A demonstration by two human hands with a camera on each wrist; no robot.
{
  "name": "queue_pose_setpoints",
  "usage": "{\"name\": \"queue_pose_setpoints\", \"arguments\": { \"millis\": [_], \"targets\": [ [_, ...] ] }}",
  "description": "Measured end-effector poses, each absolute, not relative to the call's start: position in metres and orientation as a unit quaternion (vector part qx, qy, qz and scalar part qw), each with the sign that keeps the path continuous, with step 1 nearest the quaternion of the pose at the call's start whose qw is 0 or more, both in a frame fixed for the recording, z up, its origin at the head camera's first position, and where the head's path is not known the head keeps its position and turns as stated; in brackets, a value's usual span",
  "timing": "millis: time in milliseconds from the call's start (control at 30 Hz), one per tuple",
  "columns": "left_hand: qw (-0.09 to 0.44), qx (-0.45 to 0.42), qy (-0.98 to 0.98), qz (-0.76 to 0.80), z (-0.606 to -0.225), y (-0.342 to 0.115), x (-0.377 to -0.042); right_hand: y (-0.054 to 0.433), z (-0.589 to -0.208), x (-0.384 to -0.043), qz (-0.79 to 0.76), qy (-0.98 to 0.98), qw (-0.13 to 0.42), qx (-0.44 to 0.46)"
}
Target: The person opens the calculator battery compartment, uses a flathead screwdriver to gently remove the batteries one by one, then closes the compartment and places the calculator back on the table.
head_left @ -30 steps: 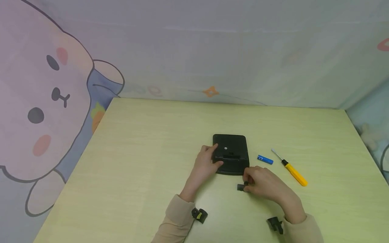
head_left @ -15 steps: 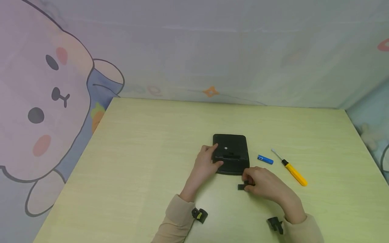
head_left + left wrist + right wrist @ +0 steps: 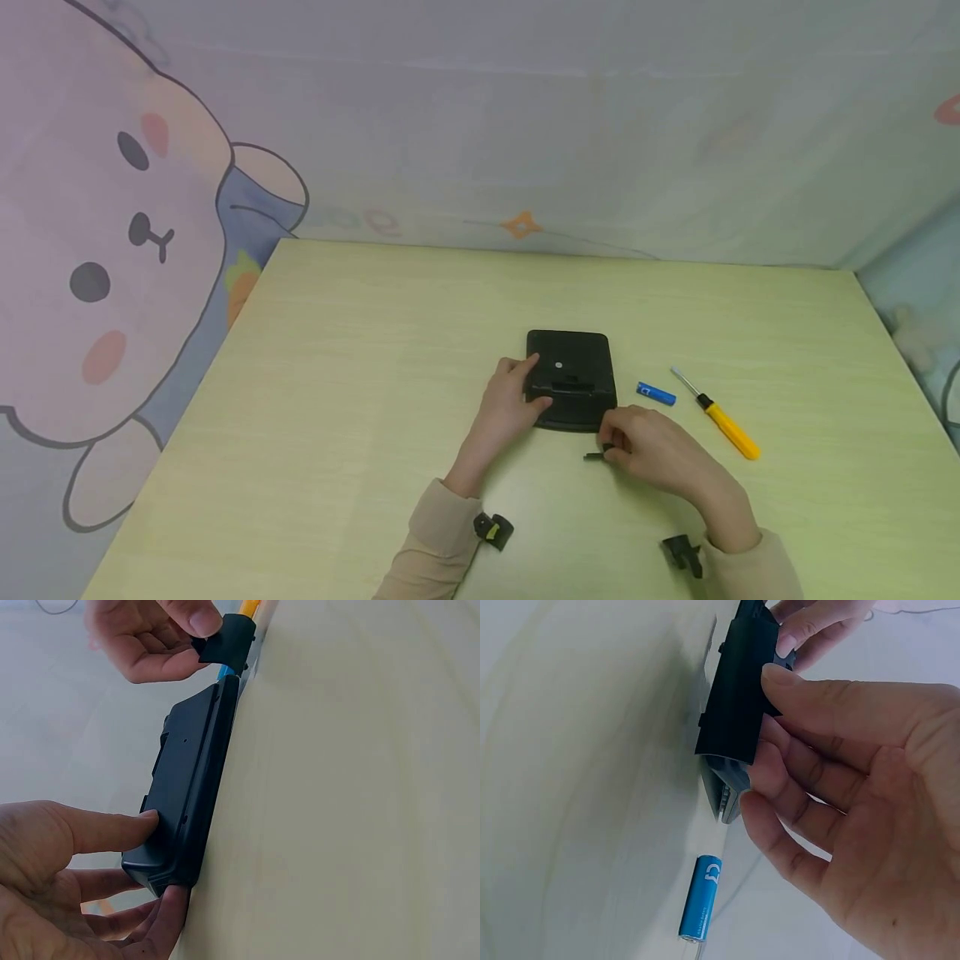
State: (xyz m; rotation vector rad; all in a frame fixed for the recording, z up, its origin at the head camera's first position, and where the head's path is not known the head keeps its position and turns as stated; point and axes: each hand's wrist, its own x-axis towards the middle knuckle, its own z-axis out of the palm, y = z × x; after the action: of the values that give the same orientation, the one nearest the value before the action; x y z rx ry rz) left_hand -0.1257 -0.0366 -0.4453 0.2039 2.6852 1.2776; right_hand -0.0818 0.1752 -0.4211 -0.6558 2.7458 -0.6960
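Observation:
A black plastic device [image 3: 576, 350], flat with a raised front section and a recess, lies on the table. My left hand [image 3: 504, 408] grips its left side, with the thumb on the upper face and fingers at the edge, as the left wrist view shows. Just off the device's front right corner, my right hand [image 3: 656, 442] pinches a small curved black battery cover [image 3: 739, 690] between thumb and fingers. Small tabs stick out along the cover's edge. From the head view the cover appears nearly edge-on, as a thin dark strip.
A blue battery [image 3: 656, 393] lies right of the device. Beyond it rests a screwdriver [image 3: 723, 425] with a yellow handle, its tip pointing away. A printed cloth backdrop [image 3: 465, 125] hangs behind the pale table [image 3: 360, 358].
The battery cover has turned in my right hand, from showing its flat face to nearly edge-on. My left hand and the device stay put.

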Motion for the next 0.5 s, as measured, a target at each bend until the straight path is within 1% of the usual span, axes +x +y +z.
{"name": "queue_pose_setpoints", "arguments": {
  "millis": [500],
  "targets": [
    [0.078, 0.067, 0.898, 0.428, -0.4454, -0.0359, -0.1265, 0.1744, -0.4216, -0.0846, -0.228, 0.943, 0.061, -0.235]
  ]
}}
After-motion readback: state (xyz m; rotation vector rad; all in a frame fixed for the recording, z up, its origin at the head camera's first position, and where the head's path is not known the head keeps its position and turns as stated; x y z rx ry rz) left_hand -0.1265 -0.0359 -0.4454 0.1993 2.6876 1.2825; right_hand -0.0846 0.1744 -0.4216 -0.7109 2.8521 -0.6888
